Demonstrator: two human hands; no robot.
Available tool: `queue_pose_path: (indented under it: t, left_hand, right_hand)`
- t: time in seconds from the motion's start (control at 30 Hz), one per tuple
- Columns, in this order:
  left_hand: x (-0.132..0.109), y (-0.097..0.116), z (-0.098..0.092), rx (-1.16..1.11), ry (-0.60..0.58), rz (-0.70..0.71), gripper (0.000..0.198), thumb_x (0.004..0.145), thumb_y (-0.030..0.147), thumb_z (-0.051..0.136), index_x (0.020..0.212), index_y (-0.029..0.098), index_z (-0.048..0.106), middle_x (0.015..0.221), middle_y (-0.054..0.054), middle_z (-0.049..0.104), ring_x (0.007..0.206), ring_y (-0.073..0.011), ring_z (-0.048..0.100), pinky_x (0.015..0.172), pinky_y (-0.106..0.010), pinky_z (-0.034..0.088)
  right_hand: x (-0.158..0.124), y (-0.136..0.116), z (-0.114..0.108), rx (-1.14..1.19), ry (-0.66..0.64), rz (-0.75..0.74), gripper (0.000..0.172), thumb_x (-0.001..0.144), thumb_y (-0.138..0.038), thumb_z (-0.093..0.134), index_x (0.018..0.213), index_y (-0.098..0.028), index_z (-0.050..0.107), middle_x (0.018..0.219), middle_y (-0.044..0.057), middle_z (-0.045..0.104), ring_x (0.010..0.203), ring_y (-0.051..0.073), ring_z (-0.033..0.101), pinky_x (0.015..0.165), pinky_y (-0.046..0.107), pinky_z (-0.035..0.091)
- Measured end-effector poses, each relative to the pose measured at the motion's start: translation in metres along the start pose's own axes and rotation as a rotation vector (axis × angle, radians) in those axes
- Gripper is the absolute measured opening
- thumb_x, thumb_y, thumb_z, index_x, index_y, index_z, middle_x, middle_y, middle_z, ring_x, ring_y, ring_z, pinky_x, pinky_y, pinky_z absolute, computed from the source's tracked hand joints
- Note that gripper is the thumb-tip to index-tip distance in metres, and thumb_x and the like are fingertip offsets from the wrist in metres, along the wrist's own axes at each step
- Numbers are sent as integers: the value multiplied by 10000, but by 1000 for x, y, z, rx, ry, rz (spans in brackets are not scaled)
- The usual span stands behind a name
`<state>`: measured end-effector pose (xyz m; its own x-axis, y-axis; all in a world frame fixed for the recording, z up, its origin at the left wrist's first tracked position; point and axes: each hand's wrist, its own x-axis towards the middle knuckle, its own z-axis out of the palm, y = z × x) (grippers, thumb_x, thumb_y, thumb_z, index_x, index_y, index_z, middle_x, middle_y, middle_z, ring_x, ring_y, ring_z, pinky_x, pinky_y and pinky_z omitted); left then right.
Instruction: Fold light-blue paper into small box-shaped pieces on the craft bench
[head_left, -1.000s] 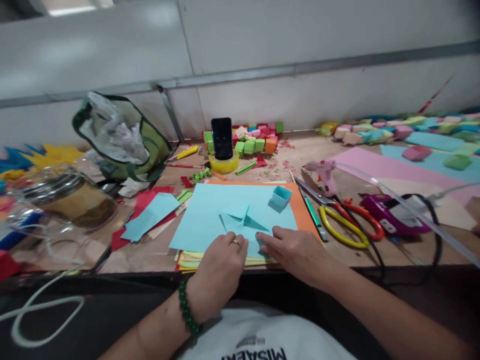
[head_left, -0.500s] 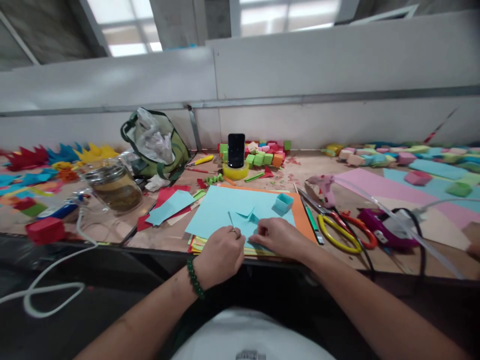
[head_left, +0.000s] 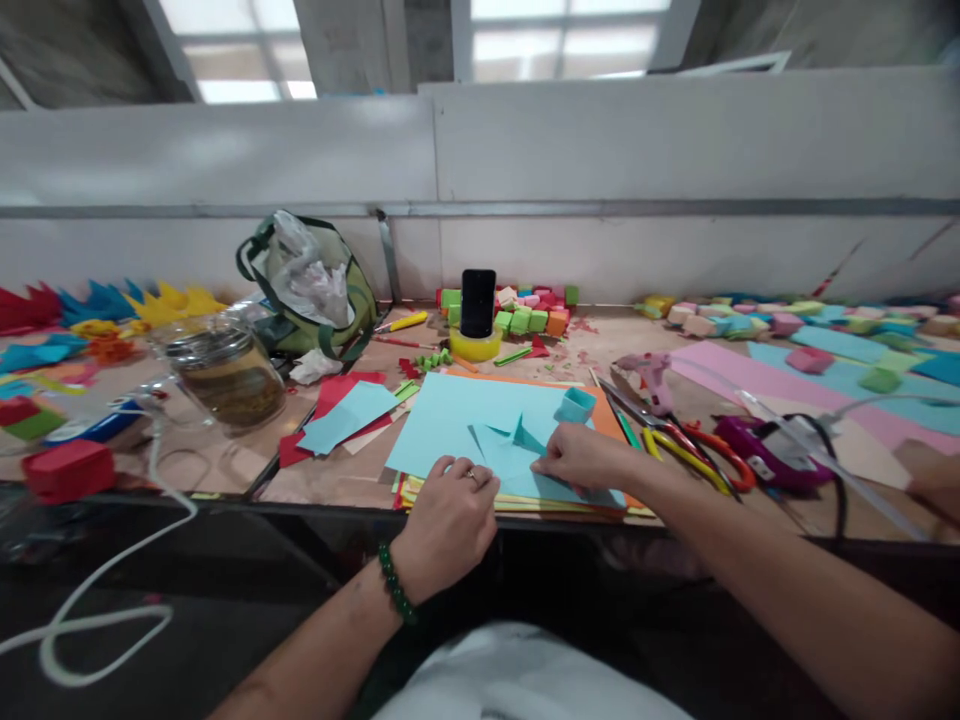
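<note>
While left hand (head_left: pixel 450 508) presses, grip empty, right hand (head_left: pixel 581 457) pinches creased, pointed blue paper (head_left: pixel 504 452)

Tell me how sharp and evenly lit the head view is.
Head view: windows blown out by glare; wide lens bows the table edge; left side soft, the jar smeared; left hand, right hand and paper at centre fairly sharp, evenly lit.
</note>
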<state>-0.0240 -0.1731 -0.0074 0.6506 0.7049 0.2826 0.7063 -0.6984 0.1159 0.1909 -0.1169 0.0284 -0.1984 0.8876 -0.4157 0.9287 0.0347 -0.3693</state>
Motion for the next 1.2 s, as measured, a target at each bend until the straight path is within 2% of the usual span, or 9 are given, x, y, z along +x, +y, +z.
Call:
queue_pose_path:
  t: [0.17,0.37,0.43,0.57,0.63,0.77,0.9,1.0,1.2]
  left_hand:
    - [0,1,-1,-11,4,-6,223,877,154,448,1019,157,620,999,-87,631,1010,-234,520,921,-408,396]
    - [0,2,-3,-53,34,-37,215,857,155,471,988,169,640,1008,-87,618,1038,-232,511,940,-401,405]
    - [1,1,-3,-67,33,-41,194,850,153,478,944,168,646,994,-90,619,1035,-232,515,947,-407,405]
    - [6,-1,0,-105,52,-39,134,840,159,507,901,170,626,1179,-94,596,1159,-246,482,1038,-456,338]
    - [11,0,1,-121,34,-66,132,849,179,520,957,166,596,1200,-94,592,1143,-239,501,1015,-437,371]
    - [27,7,4,-32,-68,-93,177,880,227,537,1051,185,559,939,-59,641,911,-223,580,825,-365,476]
    - [41,12,15,158,-64,-21,140,907,186,493,1001,205,596,953,-83,629,890,-237,593,771,-371,484]
    - [45,12,18,149,-108,-15,140,886,145,509,987,188,597,980,-95,630,907,-248,598,755,-376,495]
    - [34,3,12,58,-196,5,131,863,178,539,972,149,605,1018,-101,644,946,-242,599,805,-351,492]
  right_hand:
    - [-15,4,7,8,81,7,333,787,-360,548,528,-151,570,440,33,567,406,117,484,448,233,350]
    - [-31,31,0,103,-39,39,362,809,-404,513,555,-152,570,383,-14,499,345,86,410,398,206,342]
    - [-31,41,-2,107,23,-8,363,810,-433,536,609,-141,614,425,-11,527,382,91,440,412,204,358]
    - [-25,46,5,-16,464,-390,393,808,-417,622,1109,-167,661,1025,104,695,815,187,649,736,317,523]
    - [-21,45,14,-144,491,-627,343,841,-360,615,1144,-205,662,1199,123,643,1063,233,605,911,391,488]
    - [-12,43,27,-284,576,-709,216,867,-281,592,1047,-216,694,1070,76,697,981,216,638,878,371,526]
    - [-7,43,28,-395,739,-752,374,839,-177,568,1209,-220,592,1150,103,654,967,208,639,788,331,557]
    - [-9,44,29,-486,724,-906,268,834,-57,452,834,-208,673,911,68,691,780,167,622,655,266,528]
    - [-21,54,36,-425,580,-722,242,757,-36,491,825,-203,653,843,47,652,774,163,600,665,243,497]
